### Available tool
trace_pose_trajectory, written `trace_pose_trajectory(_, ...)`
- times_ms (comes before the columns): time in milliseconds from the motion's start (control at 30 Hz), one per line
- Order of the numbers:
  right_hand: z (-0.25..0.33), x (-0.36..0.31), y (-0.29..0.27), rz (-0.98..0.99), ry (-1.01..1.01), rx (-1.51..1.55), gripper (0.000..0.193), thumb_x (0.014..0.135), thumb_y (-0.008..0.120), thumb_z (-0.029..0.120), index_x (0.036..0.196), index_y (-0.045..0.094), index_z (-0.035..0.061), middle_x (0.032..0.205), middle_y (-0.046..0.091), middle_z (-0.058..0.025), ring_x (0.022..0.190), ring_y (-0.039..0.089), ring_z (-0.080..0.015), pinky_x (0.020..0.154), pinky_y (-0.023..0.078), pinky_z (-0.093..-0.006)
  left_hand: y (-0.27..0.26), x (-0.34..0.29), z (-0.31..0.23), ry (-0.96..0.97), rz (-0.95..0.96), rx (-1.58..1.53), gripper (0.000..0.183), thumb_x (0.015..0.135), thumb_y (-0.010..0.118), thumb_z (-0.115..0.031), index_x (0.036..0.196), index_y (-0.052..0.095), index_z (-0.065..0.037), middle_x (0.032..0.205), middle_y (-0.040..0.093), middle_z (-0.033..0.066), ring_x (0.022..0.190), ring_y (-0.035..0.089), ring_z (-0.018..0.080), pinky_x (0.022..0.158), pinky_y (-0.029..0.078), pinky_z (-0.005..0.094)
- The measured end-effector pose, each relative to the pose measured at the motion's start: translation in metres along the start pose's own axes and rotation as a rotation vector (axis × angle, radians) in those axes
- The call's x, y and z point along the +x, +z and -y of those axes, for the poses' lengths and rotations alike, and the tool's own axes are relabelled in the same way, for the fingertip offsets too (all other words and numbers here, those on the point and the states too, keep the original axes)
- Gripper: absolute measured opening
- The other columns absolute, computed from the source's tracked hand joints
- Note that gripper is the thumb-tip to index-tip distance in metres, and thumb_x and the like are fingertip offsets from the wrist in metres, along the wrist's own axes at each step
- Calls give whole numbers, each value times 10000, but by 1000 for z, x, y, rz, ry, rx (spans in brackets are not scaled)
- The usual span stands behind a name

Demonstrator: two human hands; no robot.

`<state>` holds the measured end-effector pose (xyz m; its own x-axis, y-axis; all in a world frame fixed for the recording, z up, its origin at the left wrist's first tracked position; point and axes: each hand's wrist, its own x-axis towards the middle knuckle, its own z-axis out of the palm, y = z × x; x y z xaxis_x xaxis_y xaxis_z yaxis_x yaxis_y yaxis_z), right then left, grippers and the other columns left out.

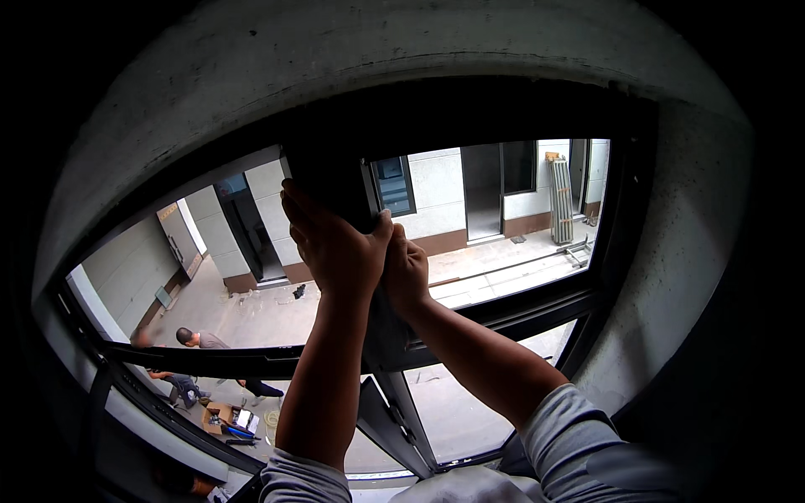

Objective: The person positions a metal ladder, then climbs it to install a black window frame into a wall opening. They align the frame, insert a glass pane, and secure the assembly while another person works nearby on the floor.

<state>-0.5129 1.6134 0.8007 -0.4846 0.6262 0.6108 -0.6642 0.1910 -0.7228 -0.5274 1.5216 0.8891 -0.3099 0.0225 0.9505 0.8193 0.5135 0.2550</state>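
Note:
Both my arms reach up to the dark upright post (331, 180) of a window frame. My left hand (340, 251) grips it from the front, fingers along its left edge and thumb out toward its right edge. Just right of and slightly below that thumb, my right hand (408, 268) is closed with curled fingers, close against the post's right side. Whatever lies inside the right hand is hidden. Large glass panes or openings flank the post. Below the hands, a dark crossbar (226, 362) meets it.
A narrow dark sash (394, 427) stands angled below. Grey wall (679, 218) surrounds the window. Outside, a bent-over person (201, 338) is at lower left near a cardboard box (220, 417) of items. Long metal pieces (560, 201) lean on the opposite wall.

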Motion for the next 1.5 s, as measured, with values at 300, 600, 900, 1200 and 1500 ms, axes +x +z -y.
trace_pose_trajectory(300,8,-14,-4,67,-429,-533,233,986,480,204,1001,551,-17,1109,623,-276,1010,605,-466,898,483,-480,5,0,5,-31,39,-2,1229,728,782,-516,1509,31,63,1495,213,351,1295,406,502,1048,409,558)
trace_pose_trajectory(600,2,-19,-21,184,-470,-590,253,961,524,194,1100,547,-17,972,605,-251,892,613,-455,755,493,-478,21,-8,21,37,-51,-264,974,891,619,-489,1518,91,36,1481,239,354,1355,331,488,1099,310,565)
trace_pose_trajectory(900,22,-13,-33,269,-425,-611,290,1033,455,205,1193,578,-3,1084,663,-219,985,671,-359,827,515,-401,3,-3,-7,-139,36,-325,1199,772,768,-488,1540,-38,-41,1475,165,380,1302,349,533,1042,330,627)
trace_pose_trajectory(1200,45,3,-42,277,-842,-1064,252,1004,521,198,1164,601,21,1168,619,-190,978,651,-371,814,527,-421,8,-1,-3,-145,-19,-345,1238,721,818,-500,1537,12,-32,1444,235,349,1298,368,515,1053,348,593)
trace_pose_trajectory(1500,76,34,-39,446,-517,-946,155,995,563,154,1026,561,3,828,642,-89,693,630,-164,587,511,-278,5,1,-1,-170,1,-363,1247,706,819,-525,1525,44,6,1428,280,319,1300,384,479,1062,354,574)
